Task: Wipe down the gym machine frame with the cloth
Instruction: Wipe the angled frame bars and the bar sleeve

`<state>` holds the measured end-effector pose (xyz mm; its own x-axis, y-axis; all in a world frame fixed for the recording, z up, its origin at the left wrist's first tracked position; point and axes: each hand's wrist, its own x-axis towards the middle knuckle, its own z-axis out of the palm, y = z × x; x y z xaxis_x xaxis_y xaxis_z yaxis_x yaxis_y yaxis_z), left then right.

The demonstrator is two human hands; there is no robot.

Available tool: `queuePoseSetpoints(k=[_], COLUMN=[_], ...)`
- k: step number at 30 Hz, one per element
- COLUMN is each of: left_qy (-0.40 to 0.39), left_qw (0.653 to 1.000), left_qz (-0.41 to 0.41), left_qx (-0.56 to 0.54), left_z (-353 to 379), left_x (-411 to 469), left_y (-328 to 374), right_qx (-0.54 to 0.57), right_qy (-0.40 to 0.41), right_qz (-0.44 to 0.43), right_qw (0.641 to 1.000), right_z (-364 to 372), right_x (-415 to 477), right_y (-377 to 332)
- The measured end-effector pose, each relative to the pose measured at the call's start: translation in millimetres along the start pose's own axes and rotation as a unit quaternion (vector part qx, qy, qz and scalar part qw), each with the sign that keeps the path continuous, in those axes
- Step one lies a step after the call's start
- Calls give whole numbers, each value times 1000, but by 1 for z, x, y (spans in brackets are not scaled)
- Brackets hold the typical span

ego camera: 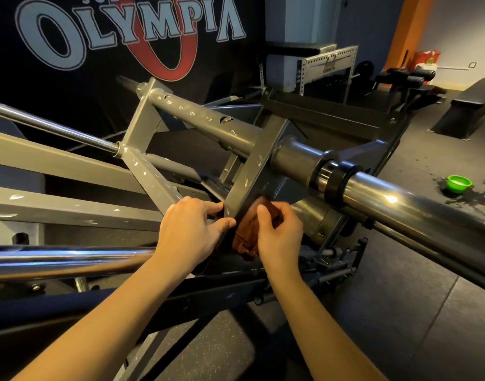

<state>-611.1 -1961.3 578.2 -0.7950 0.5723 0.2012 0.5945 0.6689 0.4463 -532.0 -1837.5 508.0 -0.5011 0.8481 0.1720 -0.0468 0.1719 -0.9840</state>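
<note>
The right hand (pixel 280 237) curls round the brown cloth (pixel 245 239) and presses it against the right face of the slanted grey strut (pixel 252 171), low down, likely so the rub has firm backing. The left hand (pixel 192 229) pinches the strut's left edge between thumb and fingers, seemingly bracing against that push. Right of the strut runs a chrome bar (pixel 400 199). Farther right, a green cup (pixel 458 184) sits on the floor (pixel 400 298).
</note>
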Motion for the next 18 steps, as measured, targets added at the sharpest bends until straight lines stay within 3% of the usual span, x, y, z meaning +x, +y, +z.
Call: queuePoseSetpoints(k=[2, 7, 12, 16, 18], left_qy=[4, -1, 2, -3, -5], left_qw=[1000, 1000, 1000, 1000, 1000], left_qz=[-1, -3, 5, 2, 1], left_qx=[0, 0, 7, -4, -5], left_z=[0, 2, 2, 3, 4], left_x=[0, 2, 1, 3, 4], left_y=[0, -4, -5, -7, -7], right_qx=[-24, -64, -46, -61, -43], right_qy=[-6, -51, -23, -37, -1], right_qz=[36, -73, 32, -45, -38], right_qw=[999, 994, 998, 996, 998], right_z=[-7, -2, -8, -3, -3], right_x=[-3, 0, -2, -3, 10], right_y=[11, -8, 12, -3, -4])
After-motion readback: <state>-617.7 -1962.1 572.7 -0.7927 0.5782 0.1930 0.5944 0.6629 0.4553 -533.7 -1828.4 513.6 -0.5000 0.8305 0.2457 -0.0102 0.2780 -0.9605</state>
